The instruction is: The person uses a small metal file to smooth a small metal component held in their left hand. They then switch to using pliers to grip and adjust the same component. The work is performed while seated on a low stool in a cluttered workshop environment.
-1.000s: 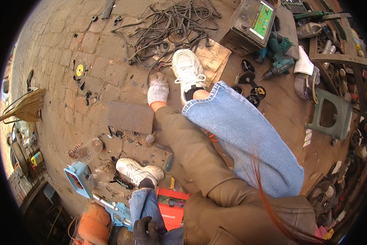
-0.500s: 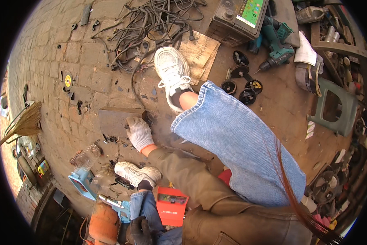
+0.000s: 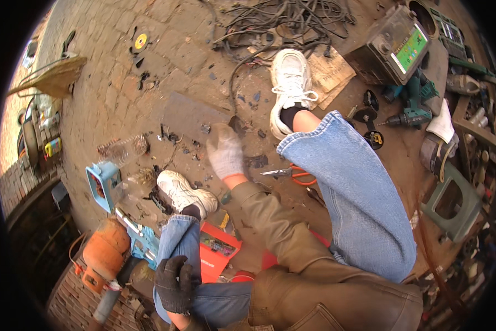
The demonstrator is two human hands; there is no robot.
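My right hand (image 3: 226, 151), in a pale work glove, reaches down to the near edge of a flat dark metal plate (image 3: 190, 116) on the floor. Its fingers are curled downward, and what lies under them is hidden. A small dark chunk (image 3: 205, 128) sits on the plate by the fingertips. My left hand (image 3: 173, 284), in a black glove, rests on my left knee with its fingers curled and nothing visible in them. Orange-handled scissors (image 3: 297, 174) lie right of my right forearm. Dark broken fragments (image 3: 173, 135) are scattered around the plate.
Tangled cables (image 3: 292, 22), a cardboard piece (image 3: 330, 71), a battery (image 3: 388, 47) and a green cordless drill (image 3: 416, 105) lie beyond my right shoe. A red box (image 3: 217, 251) stands between my legs. Left are a plastic bottle (image 3: 127, 150), a blue frame (image 3: 102, 185) and an orange cylinder (image 3: 107, 248).
The view has swung, so the surroundings sit differently in it. The scissors now show beside my right forearm, and more of my left hand is visible. My right hand stays by the plate.
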